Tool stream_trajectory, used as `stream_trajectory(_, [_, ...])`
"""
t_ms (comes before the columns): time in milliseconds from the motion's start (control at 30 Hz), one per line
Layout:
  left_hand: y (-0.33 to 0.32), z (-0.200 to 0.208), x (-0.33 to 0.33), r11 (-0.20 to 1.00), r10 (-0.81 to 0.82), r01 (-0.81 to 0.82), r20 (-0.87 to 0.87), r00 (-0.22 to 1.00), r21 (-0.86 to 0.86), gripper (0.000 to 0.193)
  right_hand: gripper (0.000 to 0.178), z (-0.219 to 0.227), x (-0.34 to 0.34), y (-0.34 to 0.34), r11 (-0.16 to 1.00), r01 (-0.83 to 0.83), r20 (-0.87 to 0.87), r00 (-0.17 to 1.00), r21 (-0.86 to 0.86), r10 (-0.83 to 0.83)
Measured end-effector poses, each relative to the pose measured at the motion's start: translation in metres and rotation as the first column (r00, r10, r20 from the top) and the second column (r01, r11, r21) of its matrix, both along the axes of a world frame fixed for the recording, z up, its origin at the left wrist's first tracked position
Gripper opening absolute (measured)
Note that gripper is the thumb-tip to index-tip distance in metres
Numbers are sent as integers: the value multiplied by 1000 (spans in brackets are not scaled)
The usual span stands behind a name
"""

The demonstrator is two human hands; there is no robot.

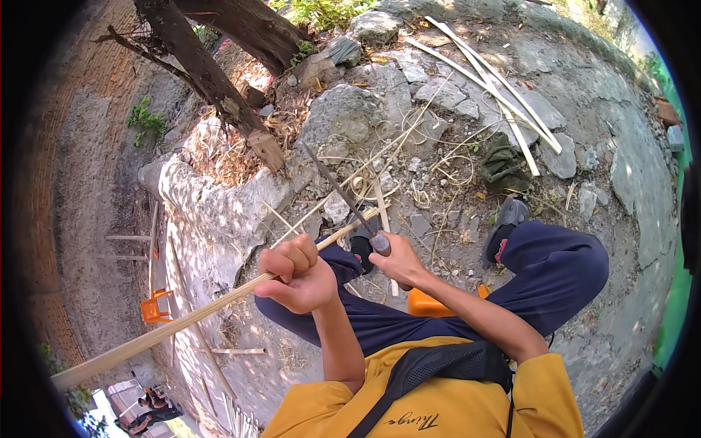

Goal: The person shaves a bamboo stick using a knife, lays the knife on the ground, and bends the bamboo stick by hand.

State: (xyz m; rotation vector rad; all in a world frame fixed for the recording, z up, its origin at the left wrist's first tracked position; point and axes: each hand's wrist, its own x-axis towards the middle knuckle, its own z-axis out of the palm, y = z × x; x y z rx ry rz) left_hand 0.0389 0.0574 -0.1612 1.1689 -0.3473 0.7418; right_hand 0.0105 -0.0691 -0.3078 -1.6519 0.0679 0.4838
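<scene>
My left hand (298, 274) is closed around a long pale bamboo strip (182, 319), its thumb stretched out to the left. The strip slants from the lower left up to a spot in front of my right hand. In my right hand (400, 261) is a knife (380, 244), gripped by its thick handle. Its long, narrow dark blade points away to the upper left and crosses the strip near its far end. Whether the edge touches the strip I cannot tell. Thin curled shavings (420, 197) and slivers lie on the ground beyond my hands.
Several pale strips (504, 98) lie at the far right, near a dark cloth (504, 165). A tree trunk (212, 73) leans at the far left above broken concrete (343, 117). An orange seat (429, 303) is under me; an orange chair (155, 306) stands left.
</scene>
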Motion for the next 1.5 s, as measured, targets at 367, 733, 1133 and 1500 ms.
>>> stream_trajectory(367, [42,-23,10,987,-73,115,-317,946,116,54,30,-11,-6,-8,999,8,-8,1000,-50,-8])
stream_trajectory(733, [32,-58,9,938,-316,339,-217,923,75,68,24,23,6,-6,991,-133,140,982,32,127])
stream_trajectory(1133, [29,-56,7,966,-237,251,-187,953,55,61,27,19,14,-46,906,-407,106,902,-113,419])
stream_trajectory(1500, [9,-62,9,990,-76,89,-120,990,107,68,31,38,16,-20,935,-353,83,931,-30,354])
